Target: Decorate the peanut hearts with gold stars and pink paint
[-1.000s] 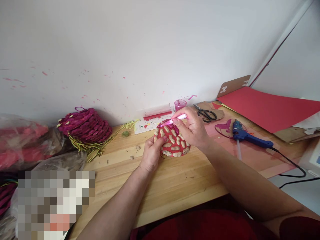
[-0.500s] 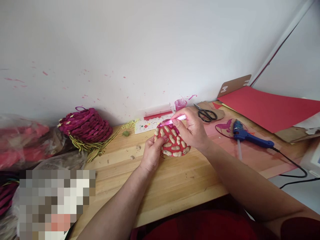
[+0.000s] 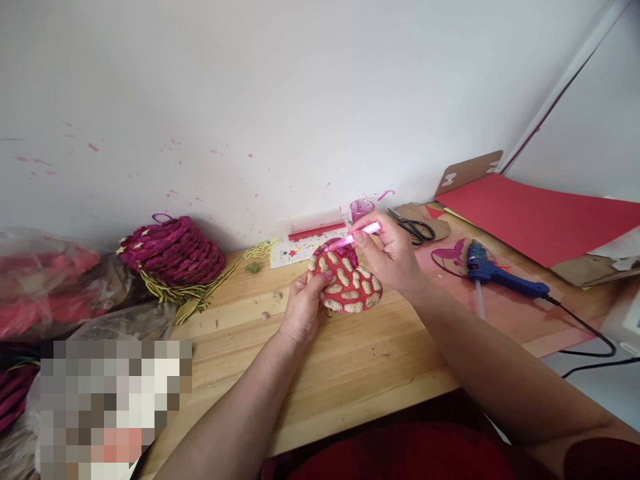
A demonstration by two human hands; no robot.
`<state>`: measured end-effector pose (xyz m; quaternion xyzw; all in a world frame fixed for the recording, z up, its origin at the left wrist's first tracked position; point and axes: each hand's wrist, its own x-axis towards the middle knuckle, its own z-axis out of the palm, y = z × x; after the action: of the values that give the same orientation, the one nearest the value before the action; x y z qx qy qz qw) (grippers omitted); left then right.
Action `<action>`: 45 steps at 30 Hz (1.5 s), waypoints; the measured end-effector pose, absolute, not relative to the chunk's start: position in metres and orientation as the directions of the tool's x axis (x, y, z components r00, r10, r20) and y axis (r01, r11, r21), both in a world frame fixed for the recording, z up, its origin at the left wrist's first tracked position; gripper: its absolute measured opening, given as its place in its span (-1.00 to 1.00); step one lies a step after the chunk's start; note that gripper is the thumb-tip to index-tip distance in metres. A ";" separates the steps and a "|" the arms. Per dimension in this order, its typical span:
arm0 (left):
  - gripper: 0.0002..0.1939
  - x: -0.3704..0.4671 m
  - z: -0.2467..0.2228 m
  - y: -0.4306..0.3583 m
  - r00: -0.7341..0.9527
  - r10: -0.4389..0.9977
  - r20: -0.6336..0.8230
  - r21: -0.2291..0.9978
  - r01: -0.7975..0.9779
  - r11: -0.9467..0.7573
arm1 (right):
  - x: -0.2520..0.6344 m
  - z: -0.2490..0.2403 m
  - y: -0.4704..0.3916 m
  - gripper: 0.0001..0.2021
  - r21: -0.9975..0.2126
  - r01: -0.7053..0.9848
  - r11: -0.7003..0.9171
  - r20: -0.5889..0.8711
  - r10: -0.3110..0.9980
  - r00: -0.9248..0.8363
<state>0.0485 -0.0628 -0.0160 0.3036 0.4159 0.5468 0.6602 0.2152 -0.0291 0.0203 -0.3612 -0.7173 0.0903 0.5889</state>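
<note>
A red rounded piece covered with peanuts (image 3: 350, 280) is held over the table, its upper part coloured magenta. My left hand (image 3: 305, 300) grips its left side, thumb lying on the front among the peanuts. In my right hand (image 3: 393, 253) is a white-handled paintbrush (image 3: 367, 231), pinched between thumb and fingers. Its pink-stained tip points left and meets the magenta upper edge of the piece. Just behind stands a clear cup (image 3: 362, 210) stained with pink paint. A white sheet with small coloured stars (image 3: 295, 252) lies beyond the piece.
Dark-handled scissors (image 3: 420, 230) and a blue glue gun (image 3: 505, 277) with a black cord lie to the right. Red card sheets (image 3: 540, 217) rest at the back right. A magenta braided bundle (image 3: 175, 252) and plastic bags (image 3: 45, 287) sit on the left. A paint-spotted wall borders the table.
My right hand has shifted slightly right with the brush, whose tip has moved a little right along the magenta upper part. My left hand keeps its hold.
</note>
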 end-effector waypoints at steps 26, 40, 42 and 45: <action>-0.70 0.049 -0.019 -0.062 0.074 0.974 -0.214 0.830 -0.512 0.221 | 0.214 0.018 -0.028 -0.93 -0.445 0.534 0.719 0.821 0.566 -0.077; -0.68 0.049 -0.018 -0.063 0.088 0.971 -0.222 0.828 -0.510 0.235 | 0.214 0.019 -0.028 -0.91 -0.498 0.494 0.712 0.805 0.592 -0.043; -0.67 0.049 -0.018 -0.063 0.093 0.973 -0.210 0.832 -0.506 0.228 | 0.213 0.018 -0.029 -0.92 -0.492 0.500 0.712 0.803 0.594 -0.056; -0.67 0.049 -0.017 -0.063 0.096 0.975 -0.202 0.830 -0.511 0.222 | 0.211 0.017 -0.030 -0.91 -0.500 0.517 0.695 0.798 0.602 -0.038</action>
<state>0.0494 -0.0632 -0.0174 0.2976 0.3894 0.5482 0.6777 0.2114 -0.0297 0.0174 -0.3888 -0.7196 0.0370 0.5741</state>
